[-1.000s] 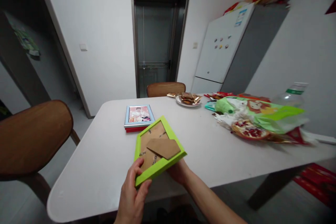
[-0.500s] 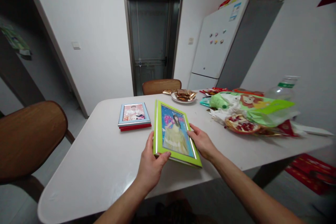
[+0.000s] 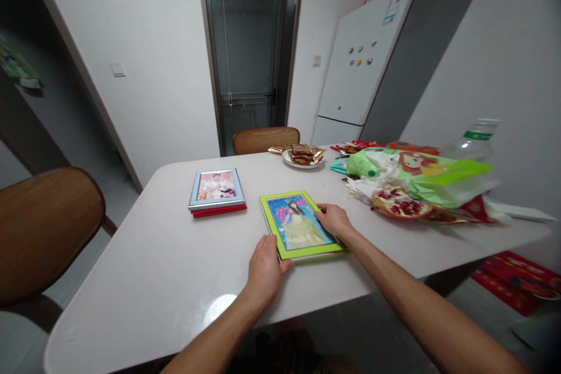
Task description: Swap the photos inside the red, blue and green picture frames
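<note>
A lime-green picture frame [image 3: 302, 225] holds a picture of a long-haired figure in a pale yellow dress against blue. It lies about flat at the table's near side. My left hand [image 3: 266, 267] grips its near left corner, the thumb along the front edge. On the opposite side, my right hand [image 3: 336, 223] is closed over the right edge with fingertips on the border. Left of it, a light blue picture frame [image 3: 218, 188] with a pink picture rests on top of a red one [image 3: 219, 211].
Behind stands a plate [image 3: 302, 163] of gold-wrapped packets. To the right are a cut pomegranate [image 3: 401, 203], a green plastic bag [image 3: 442, 178], crumpled tissue and a clear bottle [image 3: 471, 143]. Wooden chairs stand at the left [image 3: 48, 234] and the far edge [image 3: 266, 140] of the white table [image 3: 175, 274].
The green picture frame has gone from tilted up to lying about flat on the table, both hands lowering with it. The view has shifted slightly.
</note>
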Demonstrator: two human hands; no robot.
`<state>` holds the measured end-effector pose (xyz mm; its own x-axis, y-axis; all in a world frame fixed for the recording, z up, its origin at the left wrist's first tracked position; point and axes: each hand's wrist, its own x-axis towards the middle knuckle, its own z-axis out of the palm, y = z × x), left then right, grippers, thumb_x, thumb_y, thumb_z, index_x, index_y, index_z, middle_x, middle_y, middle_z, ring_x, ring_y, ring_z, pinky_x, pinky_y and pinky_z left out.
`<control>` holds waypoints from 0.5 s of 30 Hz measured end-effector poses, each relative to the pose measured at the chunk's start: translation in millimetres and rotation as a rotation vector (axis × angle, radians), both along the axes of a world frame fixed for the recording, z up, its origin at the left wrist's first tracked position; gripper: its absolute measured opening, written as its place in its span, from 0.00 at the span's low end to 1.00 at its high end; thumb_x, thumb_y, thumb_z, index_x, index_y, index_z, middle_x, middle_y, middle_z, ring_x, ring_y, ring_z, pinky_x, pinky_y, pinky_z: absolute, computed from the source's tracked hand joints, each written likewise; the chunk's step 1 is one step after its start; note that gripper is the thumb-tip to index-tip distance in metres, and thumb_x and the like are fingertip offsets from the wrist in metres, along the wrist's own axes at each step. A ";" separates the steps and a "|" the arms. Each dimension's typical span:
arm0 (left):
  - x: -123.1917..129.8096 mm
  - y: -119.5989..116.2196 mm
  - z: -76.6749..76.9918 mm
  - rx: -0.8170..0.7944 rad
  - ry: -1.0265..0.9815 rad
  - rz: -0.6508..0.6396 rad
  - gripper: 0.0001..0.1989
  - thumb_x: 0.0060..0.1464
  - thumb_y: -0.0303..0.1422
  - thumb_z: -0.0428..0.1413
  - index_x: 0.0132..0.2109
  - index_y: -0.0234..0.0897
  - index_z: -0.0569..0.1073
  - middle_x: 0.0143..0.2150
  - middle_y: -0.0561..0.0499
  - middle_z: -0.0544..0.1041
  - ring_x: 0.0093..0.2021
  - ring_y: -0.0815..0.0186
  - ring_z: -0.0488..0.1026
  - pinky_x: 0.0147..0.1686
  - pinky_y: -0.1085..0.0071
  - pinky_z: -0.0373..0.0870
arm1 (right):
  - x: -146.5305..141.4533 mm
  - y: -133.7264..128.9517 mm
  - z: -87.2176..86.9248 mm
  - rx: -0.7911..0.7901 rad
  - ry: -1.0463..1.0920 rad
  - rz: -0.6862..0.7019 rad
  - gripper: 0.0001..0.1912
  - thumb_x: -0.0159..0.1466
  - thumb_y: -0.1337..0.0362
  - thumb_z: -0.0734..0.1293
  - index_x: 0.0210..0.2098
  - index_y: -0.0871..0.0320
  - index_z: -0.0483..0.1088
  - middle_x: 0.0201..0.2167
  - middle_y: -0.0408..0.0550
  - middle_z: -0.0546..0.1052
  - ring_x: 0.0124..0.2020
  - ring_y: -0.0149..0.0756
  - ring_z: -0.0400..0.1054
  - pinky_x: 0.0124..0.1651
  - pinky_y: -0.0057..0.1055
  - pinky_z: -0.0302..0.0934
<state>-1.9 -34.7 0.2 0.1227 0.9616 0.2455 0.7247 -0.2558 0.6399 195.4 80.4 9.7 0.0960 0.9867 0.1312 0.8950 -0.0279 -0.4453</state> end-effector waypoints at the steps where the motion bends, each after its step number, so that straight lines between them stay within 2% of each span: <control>1: 0.2 -0.9 0.2 -0.004 0.004 0.002 0.22 0.42 0.30 0.57 0.47 0.31 0.64 0.47 0.40 0.68 0.49 0.55 0.63 0.49 0.61 0.58 | 0.8 1.6 -1.8 0.001 -0.023 0.001 0.18 0.54 0.62 0.59 0.42 0.59 0.70 0.37 0.53 0.75 0.36 0.40 0.67 0.35 0.28 0.56; 4: -6.6 -3.9 1.4 -0.024 -0.054 -0.010 0.23 0.42 0.31 0.56 0.48 0.32 0.64 0.49 0.39 0.68 0.51 0.54 0.62 0.50 0.61 0.57 | -3.2 4.0 -3.8 -0.003 -0.079 0.008 0.17 0.53 0.62 0.59 0.40 0.61 0.71 0.36 0.55 0.74 0.37 0.42 0.67 0.37 0.31 0.56; 7: -28.9 -1.0 5.6 -0.051 -0.240 0.064 0.23 0.43 0.32 0.56 0.49 0.31 0.64 0.52 0.38 0.65 0.53 0.54 0.60 0.52 0.60 0.54 | -31.3 1.0 3.5 0.133 -0.142 0.063 0.18 0.55 0.62 0.58 0.42 0.62 0.69 0.39 0.57 0.73 0.41 0.42 0.65 0.43 0.33 0.54; 9: -51.2 6.1 9.2 -0.067 -0.446 0.181 0.23 0.43 0.32 0.56 0.49 0.31 0.64 0.52 0.38 0.65 0.53 0.54 0.60 0.53 0.60 0.52 | -67.2 -3.4 12.6 0.261 -0.160 0.204 0.18 0.56 0.63 0.57 0.43 0.63 0.68 0.42 0.55 0.71 0.43 0.40 0.63 0.47 0.33 0.51; 11: -75.4 15.6 11.7 -0.077 -0.613 0.282 0.23 0.43 0.32 0.56 0.48 0.30 0.65 0.52 0.38 0.66 0.53 0.55 0.60 0.52 0.61 0.52 | -111.9 -7.3 21.9 0.302 -0.134 0.403 0.17 0.57 0.64 0.58 0.44 0.63 0.67 0.43 0.53 0.71 0.44 0.37 0.62 0.49 0.30 0.51; 13: -97.7 24.0 12.0 -0.082 -0.696 0.346 0.22 0.44 0.33 0.55 0.47 0.29 0.65 0.51 0.37 0.66 0.52 0.56 0.62 0.51 0.62 0.54 | -156.7 -8.5 28.8 0.330 -0.136 0.551 0.18 0.57 0.63 0.58 0.45 0.62 0.66 0.44 0.52 0.70 0.45 0.37 0.61 0.48 0.30 0.51; 15: -115.2 28.6 10.0 -0.087 -0.754 0.392 0.20 0.46 0.33 0.54 0.47 0.29 0.65 0.50 0.37 0.67 0.51 0.58 0.64 0.50 0.64 0.56 | -193.5 -6.1 32.1 0.333 -0.178 0.609 0.20 0.56 0.62 0.60 0.47 0.61 0.64 0.45 0.52 0.69 0.45 0.39 0.60 0.46 0.31 0.52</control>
